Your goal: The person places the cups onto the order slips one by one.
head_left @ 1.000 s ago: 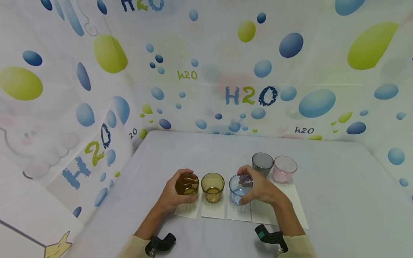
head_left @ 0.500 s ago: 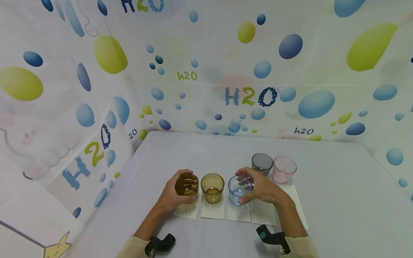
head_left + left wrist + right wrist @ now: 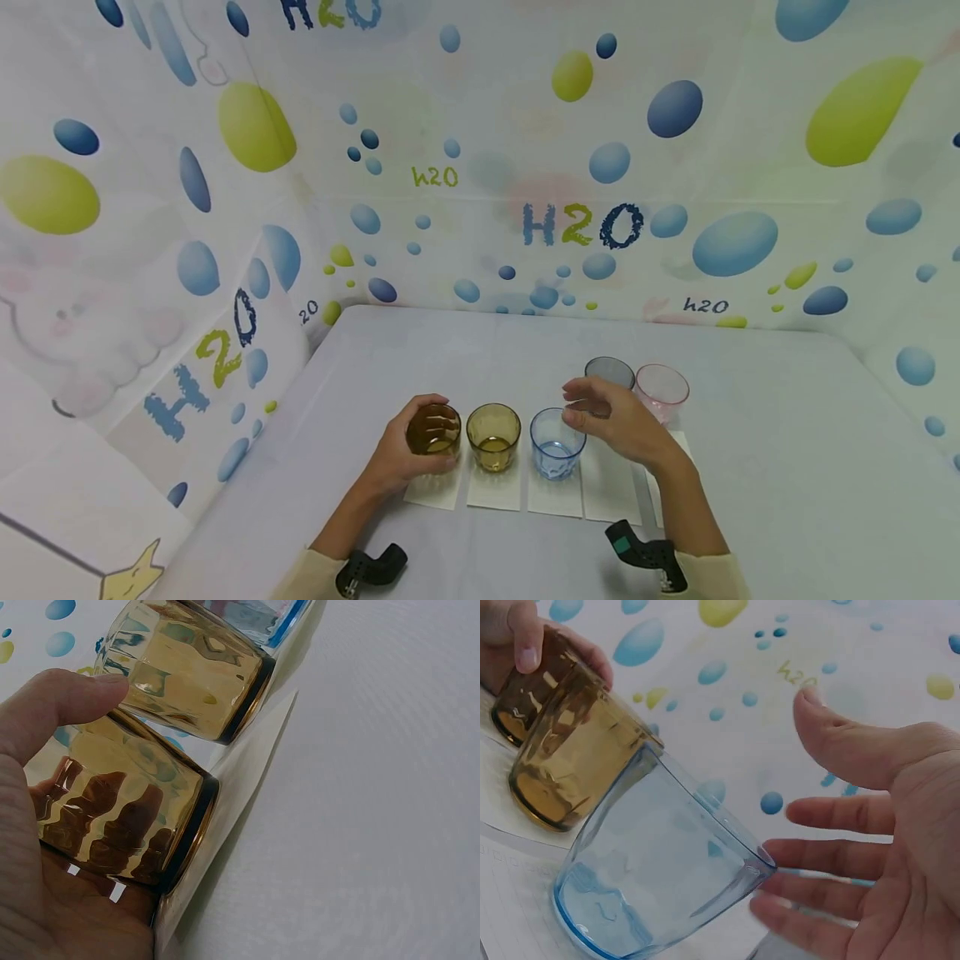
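Observation:
My left hand (image 3: 397, 446) grips a brown glass (image 3: 434, 432) at the left end of a row, thumb on the near side and fingers behind it. Beside it stands an amber glass (image 3: 493, 437), then a clear blue glass (image 3: 557, 446). My right hand (image 3: 618, 417) is off the blue glass, just above and right of its rim, fingers extended. In the right wrist view the thumb and fingers are spread, with the fingertips close to the blue rim; whether they touch it I cannot tell. A grey glass (image 3: 609, 367) is partly hidden behind the right hand.
A pink glass (image 3: 663, 387) stands at the right beside the grey one. Several pale paper slips (image 3: 611, 492) lie in a row on the white-covered table (image 3: 780, 450), under and right of the front glasses. A printed backdrop (image 3: 480, 150) rises behind.
My right hand has let go of the blue glass and moved up and right, its fingers opening. The left hand keeps its grip on the brown glass.

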Motion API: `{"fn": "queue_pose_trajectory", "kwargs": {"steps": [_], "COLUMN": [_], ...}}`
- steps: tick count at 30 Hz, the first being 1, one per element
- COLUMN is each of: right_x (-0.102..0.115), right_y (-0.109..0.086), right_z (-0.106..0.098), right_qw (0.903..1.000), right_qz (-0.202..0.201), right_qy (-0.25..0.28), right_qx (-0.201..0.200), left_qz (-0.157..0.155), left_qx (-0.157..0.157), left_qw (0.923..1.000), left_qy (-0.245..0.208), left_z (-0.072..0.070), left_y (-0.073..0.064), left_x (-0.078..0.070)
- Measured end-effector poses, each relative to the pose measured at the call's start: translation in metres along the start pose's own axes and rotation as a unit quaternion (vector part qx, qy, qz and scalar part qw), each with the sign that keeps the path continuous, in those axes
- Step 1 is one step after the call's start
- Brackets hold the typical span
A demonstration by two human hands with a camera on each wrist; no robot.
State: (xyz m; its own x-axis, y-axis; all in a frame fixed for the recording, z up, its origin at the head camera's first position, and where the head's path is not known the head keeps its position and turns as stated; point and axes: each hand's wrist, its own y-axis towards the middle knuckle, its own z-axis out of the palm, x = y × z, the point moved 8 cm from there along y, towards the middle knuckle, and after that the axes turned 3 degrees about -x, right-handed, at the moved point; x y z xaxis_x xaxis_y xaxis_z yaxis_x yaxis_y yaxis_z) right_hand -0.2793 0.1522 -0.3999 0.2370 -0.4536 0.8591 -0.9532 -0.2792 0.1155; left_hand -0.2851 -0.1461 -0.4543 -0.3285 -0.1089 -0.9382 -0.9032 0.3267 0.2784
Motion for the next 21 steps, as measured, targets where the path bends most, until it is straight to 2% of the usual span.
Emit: {"fn": "queue_pose_trajectory", "kwargs": {"steps": [4, 10, 16, 21], "right_x": [0.009, 0.014, 0.008, 0.001], "right_y": [0.0, -0.002, -0.002, -0.002], "right_z": [-0.011, -0.025, -0.034, -0.043], "right_qw": [0.9979, 0.9889, 0.9772, 0.9587], "right_qz": [-0.036, -0.071, -0.047, -0.022], "right_qy": [0.012, 0.029, -0.024, -0.061], "right_qx": [-0.052, -0.127, -0.205, -0.277], "left_qz": [0.004, 0.009, 0.006, 0.008], "left_qx": [0.001, 0.0, 0.001, 0.002], "left_qw": [1.0, 1.0, 1.0, 1.0], "left_qy": [-0.001, 0.0, 0.002, -0.004], "left_z": [0.0, 0.0, 0.0, 0.001], "left_y": [0.0, 0.0, -0.001, 0.0], "left_x": [0.0, -0.001, 0.0, -0.001]}}
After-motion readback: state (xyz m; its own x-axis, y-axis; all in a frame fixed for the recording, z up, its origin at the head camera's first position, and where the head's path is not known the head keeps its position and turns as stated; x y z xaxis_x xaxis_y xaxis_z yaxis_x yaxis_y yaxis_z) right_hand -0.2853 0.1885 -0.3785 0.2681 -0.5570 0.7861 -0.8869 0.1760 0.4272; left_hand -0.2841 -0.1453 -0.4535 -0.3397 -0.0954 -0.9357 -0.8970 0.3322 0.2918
